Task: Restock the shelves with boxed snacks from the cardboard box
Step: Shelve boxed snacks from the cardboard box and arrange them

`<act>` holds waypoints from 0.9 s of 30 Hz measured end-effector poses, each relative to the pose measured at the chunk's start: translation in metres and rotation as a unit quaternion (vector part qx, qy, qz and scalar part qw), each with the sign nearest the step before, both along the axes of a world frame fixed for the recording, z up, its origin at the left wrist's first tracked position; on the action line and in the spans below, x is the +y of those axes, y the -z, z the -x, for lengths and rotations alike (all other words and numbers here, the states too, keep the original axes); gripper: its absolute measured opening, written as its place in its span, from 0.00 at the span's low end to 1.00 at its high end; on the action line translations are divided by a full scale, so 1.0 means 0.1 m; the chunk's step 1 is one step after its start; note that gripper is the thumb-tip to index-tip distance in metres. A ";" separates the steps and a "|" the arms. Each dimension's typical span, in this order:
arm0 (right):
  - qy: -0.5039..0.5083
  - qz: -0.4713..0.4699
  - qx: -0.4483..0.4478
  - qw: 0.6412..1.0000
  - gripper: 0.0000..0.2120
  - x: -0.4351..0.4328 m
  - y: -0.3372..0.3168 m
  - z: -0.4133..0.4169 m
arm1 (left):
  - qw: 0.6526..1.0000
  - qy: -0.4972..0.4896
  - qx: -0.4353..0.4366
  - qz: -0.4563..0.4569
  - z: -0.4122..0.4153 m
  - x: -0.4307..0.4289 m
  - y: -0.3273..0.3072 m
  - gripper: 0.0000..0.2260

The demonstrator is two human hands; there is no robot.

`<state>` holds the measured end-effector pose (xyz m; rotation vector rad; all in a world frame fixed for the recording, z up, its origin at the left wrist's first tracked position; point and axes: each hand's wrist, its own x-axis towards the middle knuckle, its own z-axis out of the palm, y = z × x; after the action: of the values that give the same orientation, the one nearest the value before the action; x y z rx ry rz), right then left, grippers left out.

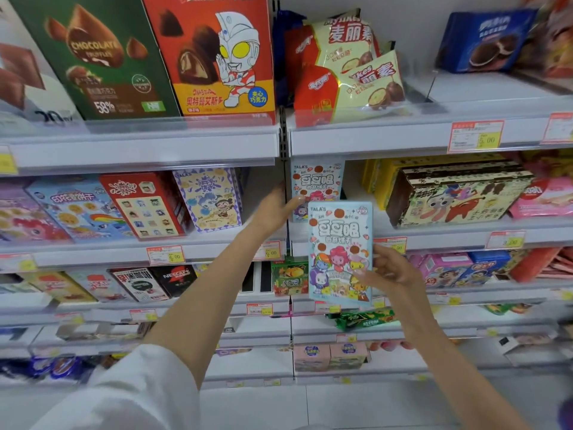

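Currently I'm holding a pale blue snack box (341, 252) upright in my right hand (390, 268), with the fingers curling round its lower right edge and the thumb lying on its front. It is hanging in the air in front of the middle shelf (434, 240), not yet resting on anything. My left hand (276, 209) is reaching into that shelf with fairly straight fingers. The fingertips are touching the left edge of a matching box (316, 181), which is standing upright just behind and above the one I'm carrying. That hand is not closing on anything.

I'm judging the restock to be partway through. One box of this kind is sitting on the shelf, and bare space is showing to its right, before the brown patterned carton (455, 197). The carried box is waiting to go in. The cardboard box is lying outside my view, so I cannot tell how many boxes are left.
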<state>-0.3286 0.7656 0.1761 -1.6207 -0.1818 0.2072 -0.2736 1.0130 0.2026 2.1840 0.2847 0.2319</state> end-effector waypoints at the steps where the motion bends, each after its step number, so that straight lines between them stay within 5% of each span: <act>1: 0.000 -0.008 -0.007 1.000 0.20 0.04 -0.03 -0.04 | 0.999 -0.029 -0.014 -0.020 0.10 0.01 0.04 0.22; 10: -0.036 -0.014 -0.071 0.997 0.28 0.60 -0.20 -0.48 | 0.950 -0.063 -0.084 -0.293 0.77 0.28 0.34 0.18; 27: 0.020 0.152 -0.195 0.969 0.29 0.78 -0.08 -1.02 | 0.942 -0.002 -0.076 -0.327 0.95 0.25 0.31 0.13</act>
<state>-0.2269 0.8432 0.1840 -1.9598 -0.4346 -0.1253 -0.3683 1.0376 0.1712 2.7990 0.1308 0.5602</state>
